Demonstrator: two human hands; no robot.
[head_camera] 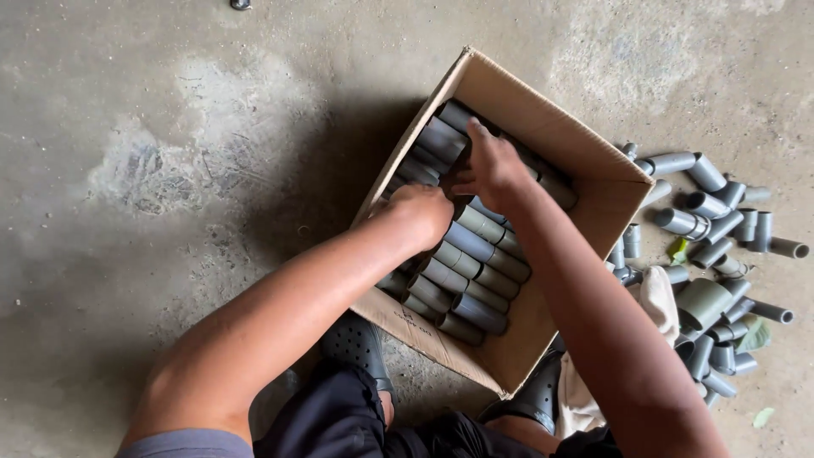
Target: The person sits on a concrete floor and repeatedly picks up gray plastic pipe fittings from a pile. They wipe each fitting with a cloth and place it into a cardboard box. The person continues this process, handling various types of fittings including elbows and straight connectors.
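Observation:
An open cardboard box (543,114) sits on the concrete floor, packed with rows of grey pipe fittings (471,254). My left hand (421,210) is inside the box near its left wall, fingers curled down onto the fittings. My right hand (492,168) reaches deeper toward the far corner, fingers pressed on a grey fitting (448,136) there. Whether either hand grips a fitting is hidden by the hands themselves.
A loose pile of several grey pipe fittings (712,220) lies on the floor right of the box, with a pale cloth (661,297) beside it. My black shoes (356,343) rest at the box's near edge. Bare concrete floor (170,170) spreads to the left.

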